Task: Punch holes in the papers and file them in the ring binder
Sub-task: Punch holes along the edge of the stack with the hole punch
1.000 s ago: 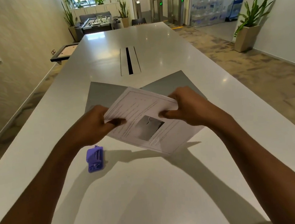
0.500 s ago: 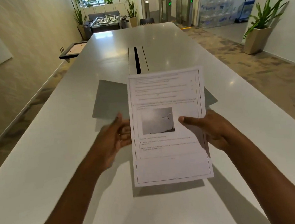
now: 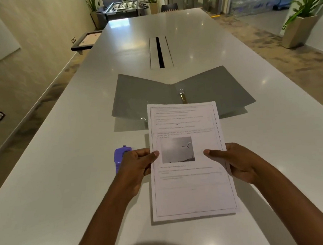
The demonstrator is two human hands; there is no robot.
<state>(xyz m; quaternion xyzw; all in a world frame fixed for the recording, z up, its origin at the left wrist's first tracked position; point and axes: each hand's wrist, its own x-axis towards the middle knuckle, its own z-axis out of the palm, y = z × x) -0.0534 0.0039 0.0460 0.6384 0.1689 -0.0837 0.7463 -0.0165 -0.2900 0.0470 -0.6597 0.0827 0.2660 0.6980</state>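
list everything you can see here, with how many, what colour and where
papers: one stack, sheet count unclear, white with print, held over the table's near end
ring binder: one, grey, lying open on the table beyond the papers
hole punch: one, purple, on the table left of the papers, partly hidden by the left hand
table: one, white, long
cable slot: one, dark, along the table's middle
potted plants: three, green, one by the right wall, two at the far end
foosball table: one, dark, past the table's far end
left hand: one, pinches the papers' left edge
right hand: one, pinches the papers' right edge
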